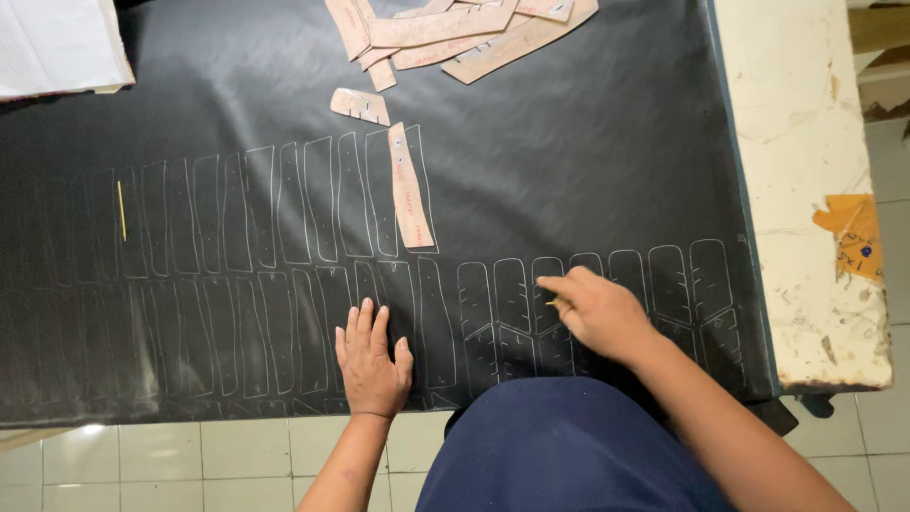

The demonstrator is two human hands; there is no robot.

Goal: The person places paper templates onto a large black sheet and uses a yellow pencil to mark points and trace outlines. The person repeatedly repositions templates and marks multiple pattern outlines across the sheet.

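Right grip [595,308] pinched on a thin yellowish marking stick [552,303]; left grip [372,358] released, pressed flat on the black sheet [588,161].

The stick's tip touches the sheet near the tabletop's [806,171] front edge, among white traced outlines [284,204] that run in rows across the sheet. The left hand lies palm down, fingers spread, just left of it at the front edge. One tan paper template [409,188] lies on the upper row, a smaller one [360,105] behind it, and a heap of templates [464,33] at the far edge. A yellow stick [121,210] lies towards the left edge.
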